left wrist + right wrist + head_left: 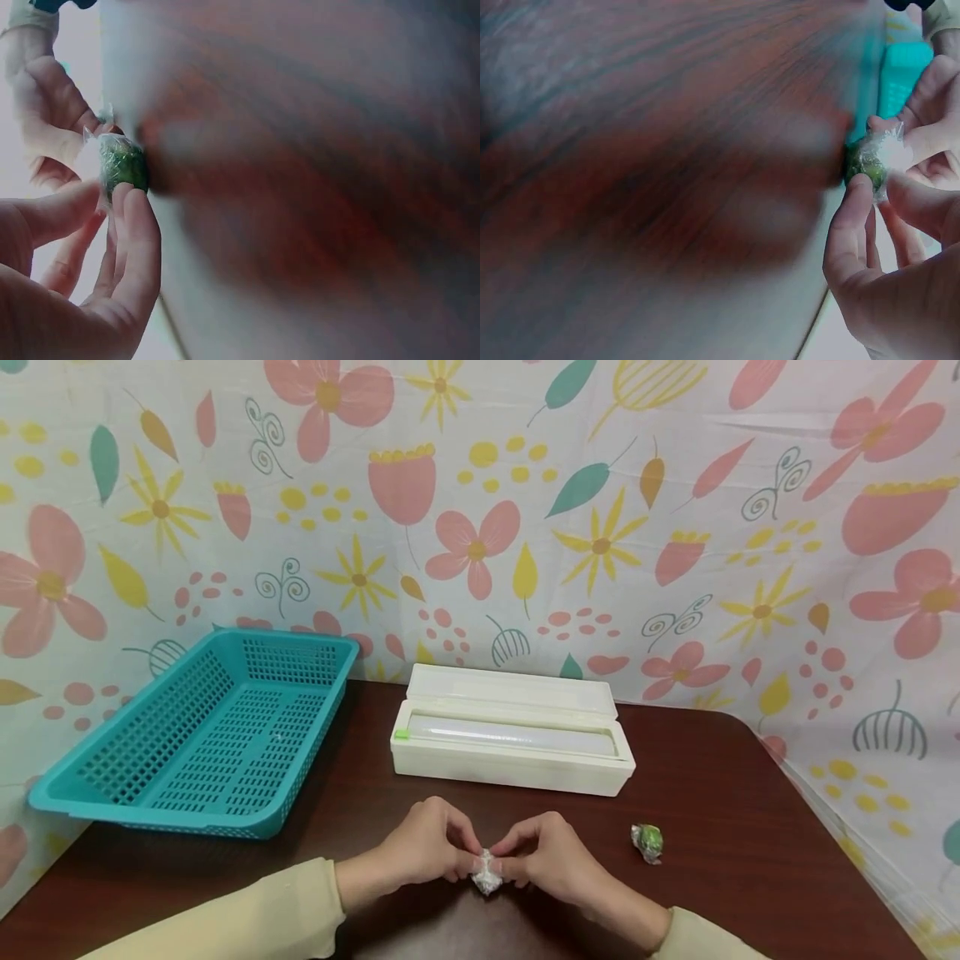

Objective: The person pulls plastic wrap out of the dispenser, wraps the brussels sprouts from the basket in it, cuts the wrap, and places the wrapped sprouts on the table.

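Between both hands is a small round green fruit in clear plastic wrap (pixel 487 874), with the crinkled film gathered on the side facing up. My left hand (pixel 429 843) pinches it from the left with thumb and fingers. From the right, my right hand (pixel 557 862) pinches the same bundle, thumb close to the other thumb. In the left wrist view the green skin (pixel 124 165) shows through the film. The right wrist view shows the wrapped fruit (pixel 868 161) held just over the dark table. A second wrapped green fruit (pixel 649 842) lies to the right of my right hand.
Behind the hands stands a white wrap dispenser box (pixel 510 772), lid up, a roll of film (pixel 510 734) inside and a green slider (pixel 402 734) at its left. A teal plastic basket (pixel 300 760) sits at the left. A flowered cloth (pixel 480 477) hangs behind the brown table (pixel 720 785).
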